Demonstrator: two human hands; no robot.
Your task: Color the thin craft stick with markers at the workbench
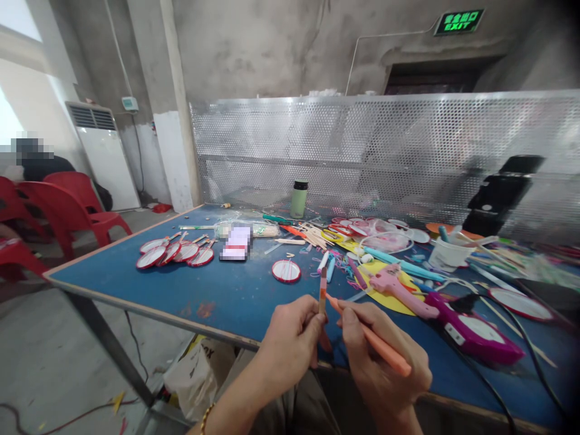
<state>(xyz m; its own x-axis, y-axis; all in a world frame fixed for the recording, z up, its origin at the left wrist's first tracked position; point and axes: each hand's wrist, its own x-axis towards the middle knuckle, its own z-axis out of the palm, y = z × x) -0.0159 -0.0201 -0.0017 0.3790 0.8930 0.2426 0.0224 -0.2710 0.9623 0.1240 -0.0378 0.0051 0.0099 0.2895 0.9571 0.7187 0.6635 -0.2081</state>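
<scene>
My left hand (296, 332) pinches a flat wooden craft stick (323, 287) upright at the table's front edge. An orange band marks the stick's upper part. In my right hand (385, 350) is an orange marker (385, 349), its tip touching or very close to the stick. Just beyond lies a white disc with a red rim (286, 271). Small capped pens (330, 269) and looped bands rest to its right. A pink glue gun or similar tool (401, 289) lies on yellow paper, beside a purple device (475, 332) near my right hand.
Red-rimmed discs on sticks (174, 252) lie in a pile at left, beside a phone (235, 244). A green tumbler (299, 199) stands near the perforated metal screen (272, 145). A white cup (448, 254) and black cables (530, 338) occupy the right. A person sits beyond red chairs (72, 205).
</scene>
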